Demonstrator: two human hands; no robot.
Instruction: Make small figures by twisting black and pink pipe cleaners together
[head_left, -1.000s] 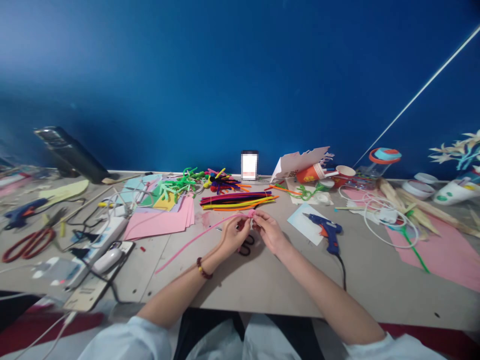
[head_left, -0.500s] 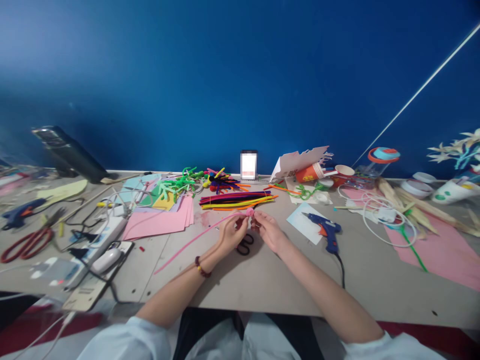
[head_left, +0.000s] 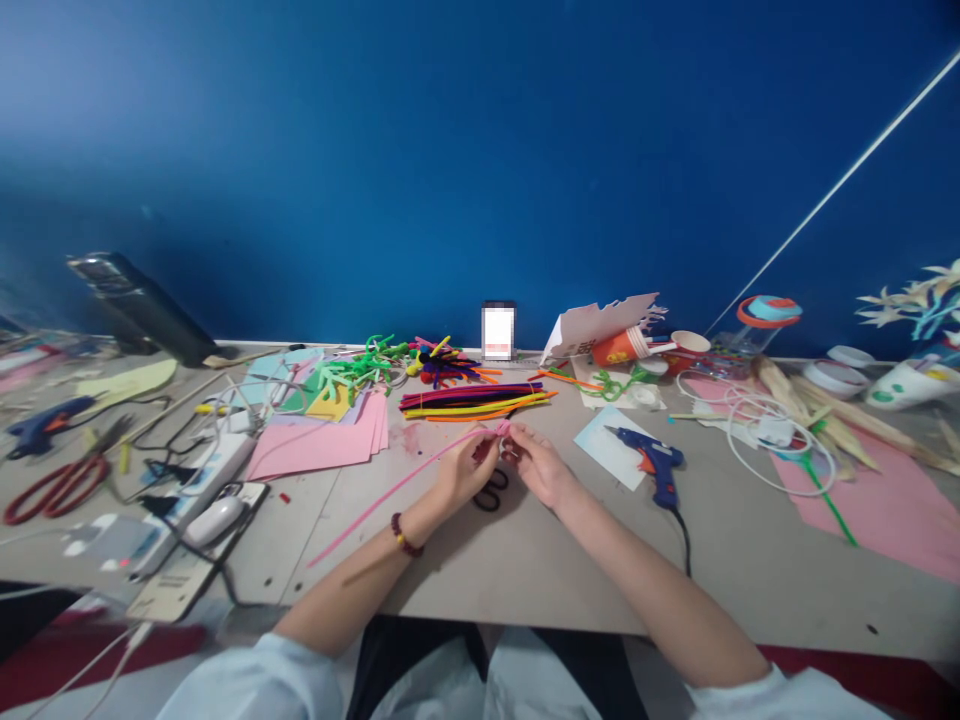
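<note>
A pink pipe cleaner (head_left: 390, 492) runs out from my fingers, its long tail slanting down to the left and its other end coiled into a small bunch between my fingertips. My left hand (head_left: 466, 470) pinches it from the left; a beaded bracelet circles that wrist. From the right, my right hand (head_left: 536, 462) grips the coiled end, thumb and forefinger together. Black-handled scissors (head_left: 491, 490) lie on the table under my hands, their blades mostly hidden. Just beyond is a bundle of coloured pipe cleaners (head_left: 472, 400).
A blue glue gun (head_left: 649, 458) lies on pale blue paper at right, its cord trailing forward. Pink paper sheets (head_left: 319, 448), a power strip (head_left: 199, 500) and red-handled scissors (head_left: 64, 485) lie to the left. A phone (head_left: 499, 330) stands against the blue wall.
The fingers have shifted slightly around the coiled pink end. The pipe cleaner's free tail has swung a little lower. Everything else stays where it was.
</note>
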